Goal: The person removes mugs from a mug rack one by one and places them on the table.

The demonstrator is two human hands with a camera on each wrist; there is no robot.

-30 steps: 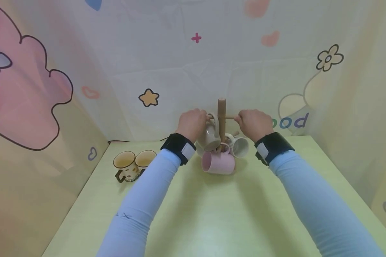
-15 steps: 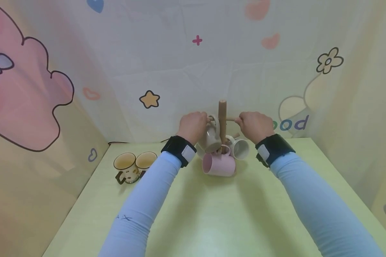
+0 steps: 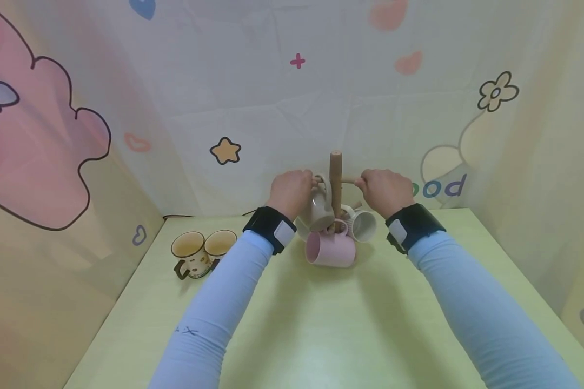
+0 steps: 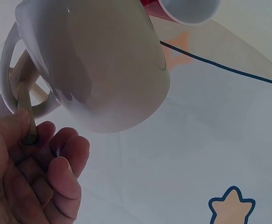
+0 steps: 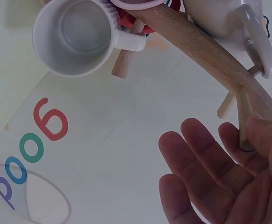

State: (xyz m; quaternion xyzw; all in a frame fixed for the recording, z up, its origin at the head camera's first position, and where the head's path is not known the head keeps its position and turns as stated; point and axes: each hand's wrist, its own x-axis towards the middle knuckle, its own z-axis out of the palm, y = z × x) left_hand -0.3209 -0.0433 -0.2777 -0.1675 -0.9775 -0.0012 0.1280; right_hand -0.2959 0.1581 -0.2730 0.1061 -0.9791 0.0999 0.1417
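A wooden mug tree (image 3: 336, 186) stands near the back of the table, and both hands are at its upper pegs. With thumb and forefinger my left hand (image 3: 291, 192) pinches the tip of the left peg (image 4: 27, 116). From that peg a greyish-white mug (image 3: 319, 210) hangs by its handle. My right hand (image 3: 386, 190) pinches the end of the bare right peg (image 5: 244, 121), its other fingers loosely bent. Lower down hang a pink mug (image 3: 338, 250) in front and a ribbed white mug (image 5: 75, 37) on the right. Another mug is mostly hidden behind my left hand.
Two cream mugs with dark rims and handles, the nearer-left one (image 3: 194, 265) and its neighbour (image 3: 220, 243), stand at the table's left, partly behind my left sleeve. A printed curtain (image 3: 253, 108) closes off the back and sides. The pale green table (image 3: 321, 324) stretches toward me.
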